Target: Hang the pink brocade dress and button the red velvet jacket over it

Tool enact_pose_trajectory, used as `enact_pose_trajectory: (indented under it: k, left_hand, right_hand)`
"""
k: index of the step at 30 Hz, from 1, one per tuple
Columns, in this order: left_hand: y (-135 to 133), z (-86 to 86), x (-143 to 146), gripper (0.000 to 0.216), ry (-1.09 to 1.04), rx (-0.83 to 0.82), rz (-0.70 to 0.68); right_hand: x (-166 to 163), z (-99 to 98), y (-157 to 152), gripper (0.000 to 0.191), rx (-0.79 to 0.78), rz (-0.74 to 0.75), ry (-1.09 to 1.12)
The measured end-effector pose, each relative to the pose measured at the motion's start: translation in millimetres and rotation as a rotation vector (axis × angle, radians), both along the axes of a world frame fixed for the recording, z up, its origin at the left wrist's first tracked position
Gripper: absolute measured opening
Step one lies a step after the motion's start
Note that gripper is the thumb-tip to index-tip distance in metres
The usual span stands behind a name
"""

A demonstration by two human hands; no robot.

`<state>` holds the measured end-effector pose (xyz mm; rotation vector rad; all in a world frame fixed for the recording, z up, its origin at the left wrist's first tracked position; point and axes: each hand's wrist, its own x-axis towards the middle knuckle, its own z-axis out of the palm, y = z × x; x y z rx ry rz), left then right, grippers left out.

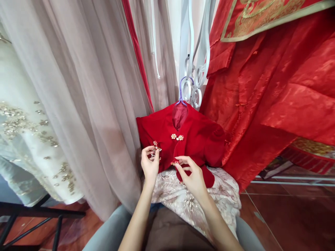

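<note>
The left hand [150, 163] pinches a sparkly pin [155, 143], and the right hand [193, 173] pinches a clasp [173, 163] on the red jacket [195, 136]. I think it's fiddly clasp work, needing gentle care.

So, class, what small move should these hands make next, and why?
Perhaps the left hand should bring its jewelled piece toward the small ornament in the right hand: the two are apart, while higher up the red jacket, two flower ornaments already sit side by side below the collar opening.
</note>
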<state>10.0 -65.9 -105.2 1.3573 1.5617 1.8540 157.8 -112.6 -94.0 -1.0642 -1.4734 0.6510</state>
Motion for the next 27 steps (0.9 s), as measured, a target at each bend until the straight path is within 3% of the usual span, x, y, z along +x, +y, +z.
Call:
enact_pose_trajectory:
  k: [8,16,21,27]
  left_hand:
    - [23,-0.7,-9,0.023,0.034,0.013,-0.048]
    - [21,5.0,-18,0.031,-0.370,-0.071,-0.317]
    - [22,8.4,-19,0.031,-0.458,-0.100,-0.316]
    - [21,7.8,-21,0.032,-0.441,-0.086,-0.340]
  right_hand:
    - [-8,1.0,1,0.015,0.034,0.042,0.025]
    - [-30,11.6,47,0.018,0.112,0.168,-0.055]
    - [-44,8.6,73,0.021,0.133,0.159,-0.069]
    - [-45,5.7,76,0.023,0.183,0.160,-0.085]
